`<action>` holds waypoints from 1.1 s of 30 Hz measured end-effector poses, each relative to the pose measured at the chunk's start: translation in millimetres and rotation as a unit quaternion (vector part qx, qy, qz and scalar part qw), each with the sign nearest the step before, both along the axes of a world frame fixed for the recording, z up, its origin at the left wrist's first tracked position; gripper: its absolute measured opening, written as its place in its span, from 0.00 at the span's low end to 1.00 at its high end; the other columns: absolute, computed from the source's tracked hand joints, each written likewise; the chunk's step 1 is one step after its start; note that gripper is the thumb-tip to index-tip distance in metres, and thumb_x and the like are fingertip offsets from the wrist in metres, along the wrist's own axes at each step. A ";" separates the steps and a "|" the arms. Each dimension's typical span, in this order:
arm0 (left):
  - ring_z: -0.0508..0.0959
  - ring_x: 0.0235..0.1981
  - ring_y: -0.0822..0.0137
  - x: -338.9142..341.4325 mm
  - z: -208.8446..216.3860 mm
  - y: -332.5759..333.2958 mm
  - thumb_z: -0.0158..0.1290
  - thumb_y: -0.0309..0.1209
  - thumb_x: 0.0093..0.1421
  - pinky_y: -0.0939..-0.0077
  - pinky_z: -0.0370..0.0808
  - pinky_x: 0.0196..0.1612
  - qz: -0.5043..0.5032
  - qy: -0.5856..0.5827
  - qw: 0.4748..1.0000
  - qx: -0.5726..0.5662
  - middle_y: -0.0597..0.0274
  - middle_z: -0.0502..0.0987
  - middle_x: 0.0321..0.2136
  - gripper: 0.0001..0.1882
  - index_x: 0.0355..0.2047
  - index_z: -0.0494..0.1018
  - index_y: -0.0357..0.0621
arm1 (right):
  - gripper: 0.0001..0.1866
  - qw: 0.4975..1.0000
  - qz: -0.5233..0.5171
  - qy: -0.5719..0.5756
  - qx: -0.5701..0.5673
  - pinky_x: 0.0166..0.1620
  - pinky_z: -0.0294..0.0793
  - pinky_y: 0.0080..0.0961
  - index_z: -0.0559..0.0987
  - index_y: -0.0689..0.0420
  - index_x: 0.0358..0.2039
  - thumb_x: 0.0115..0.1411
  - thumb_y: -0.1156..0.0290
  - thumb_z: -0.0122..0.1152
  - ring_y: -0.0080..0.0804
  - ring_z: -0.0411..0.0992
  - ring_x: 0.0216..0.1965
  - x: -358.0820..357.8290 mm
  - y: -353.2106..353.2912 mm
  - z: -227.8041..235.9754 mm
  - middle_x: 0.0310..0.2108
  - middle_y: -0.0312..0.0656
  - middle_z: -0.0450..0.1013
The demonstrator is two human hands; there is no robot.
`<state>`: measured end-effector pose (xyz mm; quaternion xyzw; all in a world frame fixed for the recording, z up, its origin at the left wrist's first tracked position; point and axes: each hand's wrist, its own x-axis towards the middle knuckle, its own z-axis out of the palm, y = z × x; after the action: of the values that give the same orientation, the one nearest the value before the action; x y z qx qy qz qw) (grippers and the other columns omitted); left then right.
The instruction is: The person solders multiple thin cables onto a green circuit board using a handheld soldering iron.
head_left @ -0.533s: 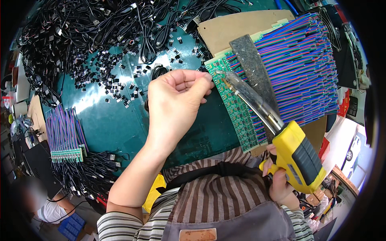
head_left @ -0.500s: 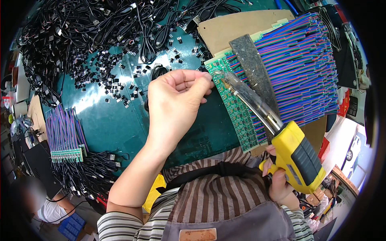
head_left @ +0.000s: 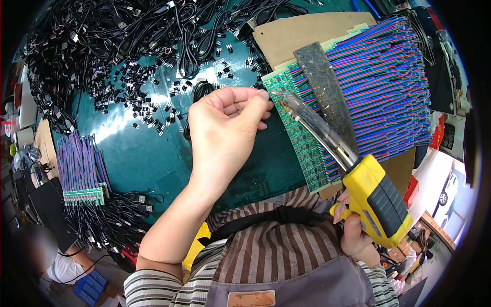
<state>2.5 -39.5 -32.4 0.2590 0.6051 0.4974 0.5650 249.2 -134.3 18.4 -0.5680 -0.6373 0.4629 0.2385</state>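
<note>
My right hand (head_left: 354,230) grips a yellow and black soldering gun (head_left: 381,202) by its handle, fingers around the yellow trigger. Its metal barrel slants up and left, and the tip is over the edge of a green circuit board panel (head_left: 302,146). Across from that tip, my left hand (head_left: 230,120) has thumb and forefinger pinched together at the panel's upper left edge. Whatever lies in the pinch is hidden by the fingertips. A dark, worn metal bar (head_left: 327,92) lies across the panel and the rows of blue, red and green wires (head_left: 383,92).
Black cables (head_left: 133,30) are heaped at the back left, with several small black three-pin connectors (head_left: 166,107) scattered before them. A finished-looking bundle of boards (head_left: 84,197) with wires lies at left on the green mat (head_left: 148,174). Brown cardboard (head_left: 302,36) sits under the panel. Another person (head_left: 66,268) is at lower left.
Very little differs. The soldering gun's body has shifted slightly left in the picture, while its tip and my left hand's pinch stay at the panel's edge.
</note>
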 end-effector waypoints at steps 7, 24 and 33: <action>0.79 0.27 0.73 3.7 -0.4 -1.5 0.58 0.27 0.60 0.83 0.75 0.32 0.016 0.007 1.000 0.010 0.54 0.81 0.29 0.10 0.34 0.78 0.29 | 0.15 1.000 0.014 -0.016 -0.008 0.34 0.74 0.33 0.81 0.59 0.40 0.49 0.73 0.61 0.44 0.73 0.30 5.5 -4.9 0.4 0.32 0.43 0.75; 0.80 0.28 0.73 0.2 0.6 -2.9 0.59 0.27 0.60 0.83 0.76 0.33 0.002 -0.006 1.000 0.013 0.54 0.82 0.29 0.10 0.36 0.78 0.29 | 0.39 0.997 0.023 0.012 0.074 0.25 0.69 0.23 0.63 0.71 0.55 0.64 0.43 0.52 0.27 0.68 0.24 7.2 -15.7 -8.9 0.51 0.54 0.67; 0.81 0.27 0.75 -55.1 28.3 -15.8 0.63 0.25 0.53 0.80 0.76 0.33 -0.008 0.449 0.892 0.047 0.58 0.81 0.23 0.07 0.32 0.81 0.36 | 0.38 0.994 -0.045 0.097 0.033 0.27 0.70 0.25 0.64 0.71 0.54 0.64 0.44 0.52 0.29 0.69 0.24 -6.5 -15.7 -5.6 0.51 0.55 0.65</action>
<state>-52.6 -55.3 -4.2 0.4863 0.7680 0.3512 0.2243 242.6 -150.1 12.9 -0.5404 -0.6002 0.4831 0.3381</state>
